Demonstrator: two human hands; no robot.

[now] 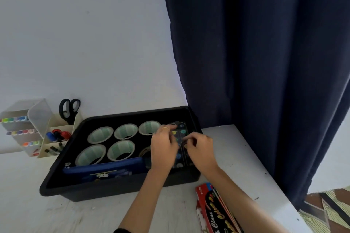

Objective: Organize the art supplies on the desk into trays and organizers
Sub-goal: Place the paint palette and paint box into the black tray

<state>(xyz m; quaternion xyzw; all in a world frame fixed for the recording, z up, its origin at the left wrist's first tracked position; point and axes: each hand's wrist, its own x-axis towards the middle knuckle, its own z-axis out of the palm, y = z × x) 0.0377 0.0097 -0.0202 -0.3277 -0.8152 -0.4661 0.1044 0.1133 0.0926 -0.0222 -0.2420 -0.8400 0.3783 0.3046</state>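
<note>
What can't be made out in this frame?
Head view:
The paint palettes: mostly covered by the left hand and right hand; either hand's grip is unclear.
The brown tape roll: largely behind the left hand.
The red box: cut off by the bottom edge.
The blue pouch: lettering blurred.

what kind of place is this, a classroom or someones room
Most likely a home craft or study corner: a white desk set against a plain wall beside a dark curtain, a desktop organizer with markers and scissors, and a black bin of tape rolls and paint palettes.
</note>
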